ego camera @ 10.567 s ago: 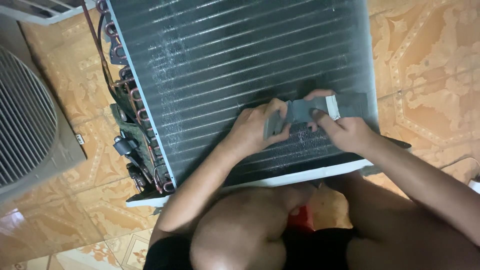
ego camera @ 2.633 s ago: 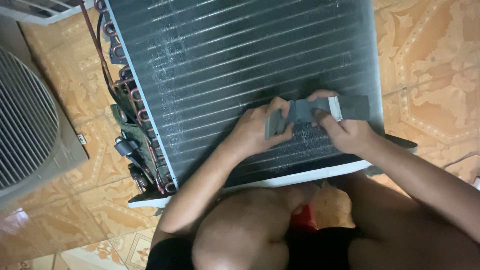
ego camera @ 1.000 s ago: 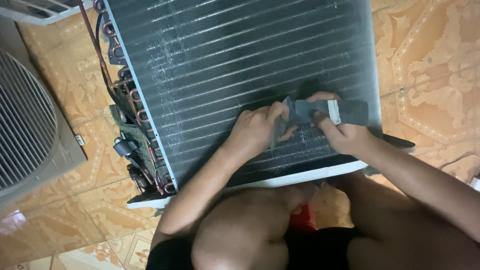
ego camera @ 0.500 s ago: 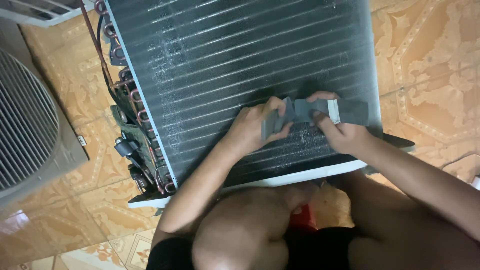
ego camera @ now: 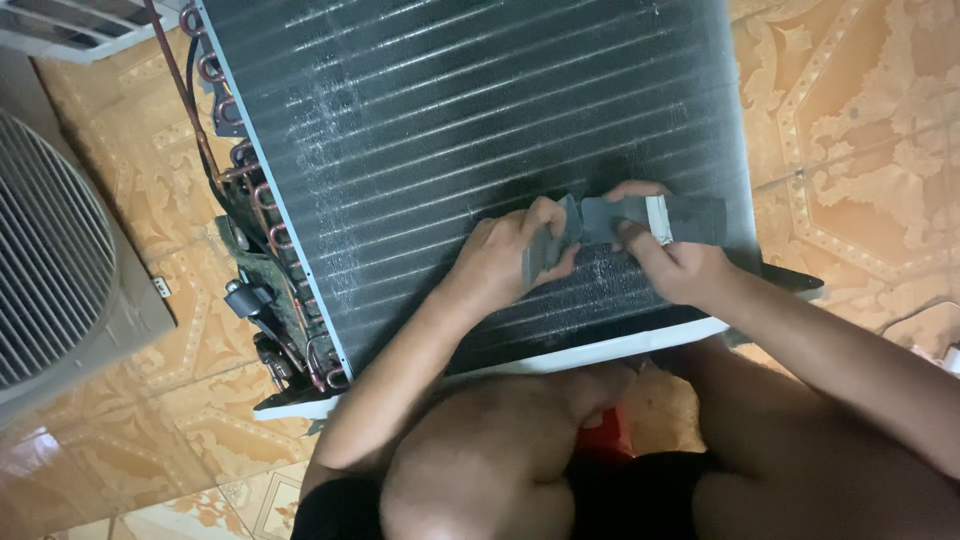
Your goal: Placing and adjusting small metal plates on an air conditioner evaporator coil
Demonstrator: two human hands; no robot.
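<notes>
A large finned condenser coil lies flat on the tiled floor in front of my knees. Both hands rest on its near right part. My left hand grips the left end of a dark grey fin comb, its thumb pressed under that end. My right hand holds the comb's right part, with fingers curled over the top beside a small white patch on the tool. The comb lies flat against the fins.
Bent copper tube ends and small electrical parts line the coil's left side. A grey fan housing with a round grille stands at the far left. A white frame edge runs along the coil's near side. Patterned orange tiles surround it.
The hands and comb shift slightly left and right along the same row of fins. The coil and the rest of the scene stay still.
</notes>
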